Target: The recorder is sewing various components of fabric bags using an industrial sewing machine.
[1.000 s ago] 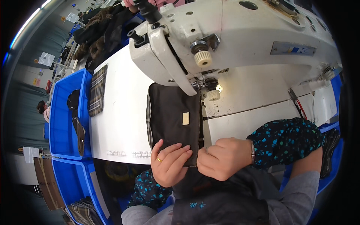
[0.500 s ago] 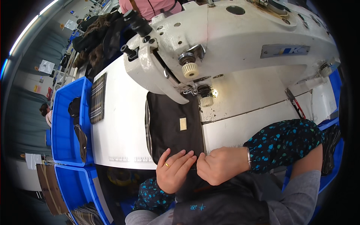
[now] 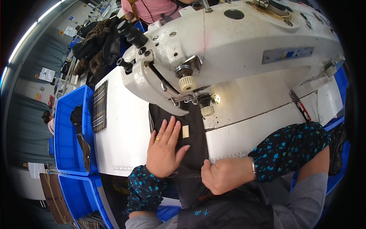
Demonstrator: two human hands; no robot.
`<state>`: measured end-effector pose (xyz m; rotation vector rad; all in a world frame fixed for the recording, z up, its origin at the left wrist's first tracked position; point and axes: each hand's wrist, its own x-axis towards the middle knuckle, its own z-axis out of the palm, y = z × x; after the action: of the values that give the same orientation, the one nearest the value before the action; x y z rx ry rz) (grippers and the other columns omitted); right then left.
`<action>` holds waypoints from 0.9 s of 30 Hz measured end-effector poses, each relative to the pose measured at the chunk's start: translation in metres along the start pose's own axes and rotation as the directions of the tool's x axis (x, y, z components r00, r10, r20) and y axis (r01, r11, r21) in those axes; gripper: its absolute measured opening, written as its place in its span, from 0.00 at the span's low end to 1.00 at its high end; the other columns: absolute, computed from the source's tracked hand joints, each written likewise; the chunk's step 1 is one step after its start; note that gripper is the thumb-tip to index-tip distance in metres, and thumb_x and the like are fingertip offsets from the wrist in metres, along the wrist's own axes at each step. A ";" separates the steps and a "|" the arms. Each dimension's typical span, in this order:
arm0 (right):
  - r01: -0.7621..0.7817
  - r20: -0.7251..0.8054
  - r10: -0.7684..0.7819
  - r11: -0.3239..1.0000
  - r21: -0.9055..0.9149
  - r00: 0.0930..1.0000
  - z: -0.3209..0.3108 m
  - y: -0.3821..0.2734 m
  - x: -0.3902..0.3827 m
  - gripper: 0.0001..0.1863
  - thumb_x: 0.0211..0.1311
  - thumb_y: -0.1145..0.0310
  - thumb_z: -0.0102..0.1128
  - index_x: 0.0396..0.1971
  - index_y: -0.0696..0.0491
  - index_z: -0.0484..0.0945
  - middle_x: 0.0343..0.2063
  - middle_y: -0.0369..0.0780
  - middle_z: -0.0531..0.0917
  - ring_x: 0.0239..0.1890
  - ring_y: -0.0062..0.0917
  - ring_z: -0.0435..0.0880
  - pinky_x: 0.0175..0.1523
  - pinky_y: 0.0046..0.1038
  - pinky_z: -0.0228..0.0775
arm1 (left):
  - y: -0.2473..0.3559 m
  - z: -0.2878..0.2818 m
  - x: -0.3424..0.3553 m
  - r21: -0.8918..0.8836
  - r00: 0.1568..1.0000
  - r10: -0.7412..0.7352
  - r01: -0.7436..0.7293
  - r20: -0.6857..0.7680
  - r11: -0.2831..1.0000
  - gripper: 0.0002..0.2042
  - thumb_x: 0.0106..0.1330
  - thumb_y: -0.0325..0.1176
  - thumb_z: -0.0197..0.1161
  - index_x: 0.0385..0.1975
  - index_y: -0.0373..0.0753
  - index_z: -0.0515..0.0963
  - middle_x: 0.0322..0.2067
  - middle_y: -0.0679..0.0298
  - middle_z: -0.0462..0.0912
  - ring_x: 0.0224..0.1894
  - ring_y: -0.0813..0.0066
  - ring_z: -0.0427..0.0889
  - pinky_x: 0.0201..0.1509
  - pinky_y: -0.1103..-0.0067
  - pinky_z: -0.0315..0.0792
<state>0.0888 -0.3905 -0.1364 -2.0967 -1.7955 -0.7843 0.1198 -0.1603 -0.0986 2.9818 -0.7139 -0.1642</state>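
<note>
The fingers of the left hand lie spread and flat, released, pressing the dark fabric panel against the white tabletop; a ring sits on one finger. The right hand is clenched, gathering the near edge of the same panel at 6 o'clock.

The panel runs from the tabletop's front edge toward 12 o'clock, its far end under the presser foot of the white industrial sewing machine. A small pale label lies on the panel, just beside the left fingertips.

Hazards, as judged:
- The left fingertips point toward the needle area; sliding forward with the feed could bring them under the foot.
- Uneven tension between the flat hand and the clenched one could skew the panel or pucker it.
- The label could shift if it is not yet fixed.

Containers: at 9 o'clock, a blue plastic bin holds dark cloth pieces. A plaid fabric piece lies along its edge. A second blue bin sits at 7 o'clock; its contents cannot be told.
</note>
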 end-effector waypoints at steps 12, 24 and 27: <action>0.017 0.002 -0.017 0.998 -0.053 1.000 -0.009 -0.006 -0.001 0.21 0.39 0.68 0.59 0.27 0.73 0.82 0.17 0.48 0.82 0.17 0.26 0.81 0.20 0.24 0.72 | 0.032 -0.001 0.005 0.050 0.920 0.358 -0.355 -0.162 0.934 0.26 0.64 0.37 0.68 0.63 0.41 0.76 0.67 0.61 0.73 0.69 0.60 0.73 0.71 0.58 0.62; -0.021 0.043 0.021 1.000 -0.014 0.999 -0.007 -0.002 0.000 0.19 0.42 0.64 0.58 0.23 0.69 0.83 0.23 0.56 0.84 0.20 0.29 0.84 0.23 0.25 0.75 | 0.029 0.011 0.007 0.053 0.933 0.324 -0.320 -0.154 0.946 0.23 0.63 0.38 0.70 0.59 0.41 0.79 0.62 0.61 0.79 0.63 0.60 0.78 0.66 0.60 0.69; -0.077 0.017 0.079 0.994 -0.073 0.997 0.000 0.007 0.000 0.20 0.41 0.64 0.58 0.23 0.69 0.82 0.23 0.58 0.83 0.19 0.30 0.82 0.21 0.26 0.74 | 0.024 0.012 0.016 0.036 0.920 0.337 -0.337 -0.200 0.941 0.22 0.63 0.35 0.70 0.58 0.41 0.80 0.61 0.61 0.80 0.62 0.60 0.79 0.66 0.61 0.70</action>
<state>0.0958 -0.3925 -0.1354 -2.2136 -1.7078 -0.8213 0.1216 -0.1891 -0.1100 2.7621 -1.1783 0.1594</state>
